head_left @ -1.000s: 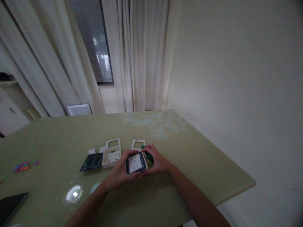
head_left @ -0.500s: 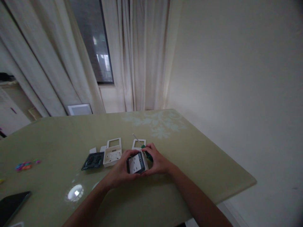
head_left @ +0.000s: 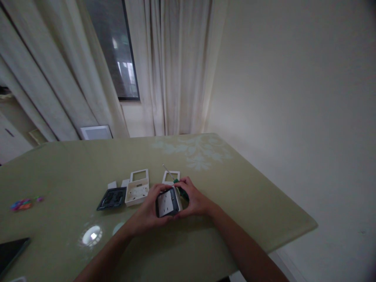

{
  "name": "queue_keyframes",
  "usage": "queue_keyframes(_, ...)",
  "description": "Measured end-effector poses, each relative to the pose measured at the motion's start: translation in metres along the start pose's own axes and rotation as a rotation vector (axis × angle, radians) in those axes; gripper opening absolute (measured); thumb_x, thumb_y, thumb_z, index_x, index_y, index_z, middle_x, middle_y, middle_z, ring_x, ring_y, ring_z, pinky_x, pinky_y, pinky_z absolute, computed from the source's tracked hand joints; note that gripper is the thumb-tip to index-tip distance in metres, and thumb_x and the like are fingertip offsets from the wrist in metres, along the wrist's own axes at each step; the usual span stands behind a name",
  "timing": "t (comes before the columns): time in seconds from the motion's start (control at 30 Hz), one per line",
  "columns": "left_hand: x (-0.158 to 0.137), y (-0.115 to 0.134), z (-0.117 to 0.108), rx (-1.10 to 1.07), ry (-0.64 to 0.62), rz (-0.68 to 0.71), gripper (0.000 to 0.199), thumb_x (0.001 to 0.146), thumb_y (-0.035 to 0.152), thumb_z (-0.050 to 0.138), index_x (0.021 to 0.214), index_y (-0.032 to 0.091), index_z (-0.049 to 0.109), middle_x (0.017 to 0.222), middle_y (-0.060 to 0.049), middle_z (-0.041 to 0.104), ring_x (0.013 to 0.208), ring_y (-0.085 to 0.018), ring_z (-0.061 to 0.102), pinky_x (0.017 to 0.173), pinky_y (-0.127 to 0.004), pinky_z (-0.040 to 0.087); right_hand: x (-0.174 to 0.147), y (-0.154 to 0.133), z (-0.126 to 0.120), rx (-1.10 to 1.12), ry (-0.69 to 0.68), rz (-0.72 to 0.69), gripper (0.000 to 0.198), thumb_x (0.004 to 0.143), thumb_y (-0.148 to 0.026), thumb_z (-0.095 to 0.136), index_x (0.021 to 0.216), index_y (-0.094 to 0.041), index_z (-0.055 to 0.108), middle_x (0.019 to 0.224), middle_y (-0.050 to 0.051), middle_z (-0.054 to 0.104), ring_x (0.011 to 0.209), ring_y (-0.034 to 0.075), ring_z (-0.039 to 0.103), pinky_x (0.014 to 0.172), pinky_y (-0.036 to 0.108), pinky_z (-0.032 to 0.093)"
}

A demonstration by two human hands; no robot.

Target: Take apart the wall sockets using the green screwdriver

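Both my hands hold a wall socket, a white face in a dark frame, just above the green table. My left hand grips its left and lower edge. My right hand grips its right side. A green-handled screwdriver lies just behind my right hand, its metal shaft pointing away. A white back box and a dark switch module lie to the left of the socket. Two white frames lie behind them.
Small white pieces lie near the dark module. Colourful small bits sit at the far left. A dark phone lies at the lower left edge. Curtains and a window stand behind the table; the right table edge drops to the floor.
The socket has tilted a little more upright in my hands. The view shifted slightly; the parts on the table stayed where they were.
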State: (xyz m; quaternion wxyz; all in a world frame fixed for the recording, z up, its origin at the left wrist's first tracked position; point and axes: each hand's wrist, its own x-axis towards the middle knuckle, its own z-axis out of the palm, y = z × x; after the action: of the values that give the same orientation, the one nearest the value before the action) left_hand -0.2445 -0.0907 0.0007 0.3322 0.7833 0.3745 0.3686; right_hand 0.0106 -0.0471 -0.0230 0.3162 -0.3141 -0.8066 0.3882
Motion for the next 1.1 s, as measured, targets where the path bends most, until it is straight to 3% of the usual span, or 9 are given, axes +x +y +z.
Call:
queue_keyframes(0.1,0.0,-0.002,-0.002,0.043,-0.015,-0.003,0.072,0.08,0.033,0.086,0.145,0.027,0.054,0.141,-0.011,0.06,0.134,-0.036,0.06,0.117,-0.051,0.049,-0.001,-0.001,-0.004,0.02,0.011,0.001,0.111,0.057,-0.067,0.103,0.151,-0.024,0.061,0.141,0.012,0.046,0.138,0.035,0.054,0.123,0.051,0.044)
queue_keyframes(0.17,-0.001,-0.003,-0.004,0.04,-0.049,-0.004,0.072,0.079,0.027,0.083,0.145,0.028,0.053,0.14,-0.01,0.059,0.133,-0.035,0.06,0.116,-0.051,0.049,-0.003,-0.003,-0.008,0.048,0.035,-0.007,0.089,0.079,-0.07,0.09,0.152,-0.026,0.063,0.139,0.011,0.051,0.134,0.032,0.058,0.119,0.049,0.047)
queue_keyframes(0.23,-0.003,-0.004,-0.005,0.047,-0.074,-0.002,0.074,0.076,0.022,0.08,0.144,0.028,0.053,0.139,-0.01,0.058,0.133,-0.035,0.059,0.117,-0.051,0.049,-0.004,-0.005,-0.013,0.072,0.099,-0.017,0.06,0.101,-0.061,0.068,0.151,-0.027,0.064,0.137,0.01,0.056,0.133,0.028,0.06,0.12,0.048,0.047)
queue_keyframes(0.3,-0.005,-0.004,-0.004,0.067,-0.087,-0.016,0.076,0.074,0.018,0.079,0.144,0.029,0.053,0.141,-0.01,0.057,0.135,-0.035,0.057,0.119,-0.053,0.047,-0.005,-0.009,-0.017,0.075,0.184,-0.018,0.044,0.109,-0.044,0.056,0.149,-0.028,0.066,0.139,0.01,0.057,0.138,0.027,0.057,0.124,0.048,0.043)
queue_keyframes(0.47,-0.011,-0.009,0.006,0.145,-0.078,-0.062,0.086,0.075,0.014,0.079,0.152,0.033,0.047,0.147,-0.01,0.053,0.139,-0.036,0.053,0.122,-0.057,0.046,-0.005,-0.022,-0.021,0.021,0.355,-0.015,0.046,0.101,-0.024,0.066,0.147,-0.03,0.067,0.146,0.009,0.065,0.14,0.027,0.059,0.124,0.049,0.044)
queue_keyframes(0.63,-0.017,-0.019,0.019,0.251,-0.008,-0.048,0.1,0.078,0.014,0.081,0.162,0.035,0.033,0.153,-0.012,0.053,0.142,-0.04,0.053,0.122,-0.062,0.046,-0.008,-0.03,-0.02,0.047,0.653,0.019,0.028,0.096,-0.027,0.08,0.12,-0.025,0.068,0.115,0.008,0.076,0.091,0.02,0.077,0.083,0.034,0.066)
queue_keyframes(0.83,-0.028,-0.025,0.032,0.258,-0.026,-0.084,0.095,0.089,0.023,0.08,0.168,0.037,0.029,0.165,-0.014,0.05,0.149,-0.043,0.052,0.125,-0.067,0.045,-0.016,-0.032,-0.028,0.122,1.012,-0.026,0.031,0.099,-0.035,0.08,0.12,-0.027,0.059,0.098,0.001,0.072,0.076,0.014,0.072,0.055,0.018,0.057)
queue_keyframes(0.97,-0.029,-0.026,0.037,0.222,-0.037,-0.091,0.091,0.087,0.025,0.082,0.166,0.039,0.038,0.162,-0.011,0.056,0.146,-0.041,0.057,0.123,-0.064,0.05,-0.017,-0.036,-0.032,0.26,1.032,0.016,0.032,0.101,-0.041,0.077,0.124,-0.025,0.06,0.093,0.0,0.071,0.056,0.008,0.058,0.043,0.014,0.046)
queue_keyframes(1.1,-0.029,-0.028,0.039,0.186,-0.045,-0.086,0.097,0.084,0.022,0.083,0.167,0.041,0.036,0.164,-0.009,0.055,0.147,-0.04,0.056,0.123,-0.061,0.051,-0.015,-0.041,-0.027,0.381,0.954,0.034,0.034,0.099,-0.044,0.079,0.123,-0.026,0.062,0.091,0.0,0.072,0.052,0.007,0.058,0.042,0.015,0.047)
